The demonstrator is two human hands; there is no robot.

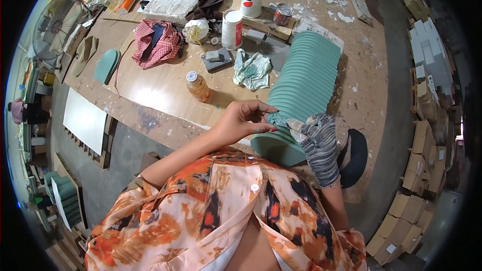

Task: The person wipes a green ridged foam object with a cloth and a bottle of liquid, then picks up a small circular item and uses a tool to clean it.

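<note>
A green ribbed cylinder [309, 70] lies on the table in front of me, its near round end close to my body. Over that end, my bare left hand [247, 119] pinches a small crumpled green-stained cloth [275, 119] between thumb and fingers. My right hand [319, 143], in a grey striped knit glove, meets the cloth from the other side with its fingers closed on it. Left of the cylinder lies a crumpled white cloth with green stains [252, 69]. A small capped bottle of amber liquid [198, 87] stands nearby.
Two white cups [232, 30] and a paint-smeared can [283, 14] stand farther back. A grey block [217, 60] and a red checked cloth [156, 42] lie to the left. A dark curved item [355, 158] rests beside my right wrist. Cardboard boxes [419, 155] line the right side.
</note>
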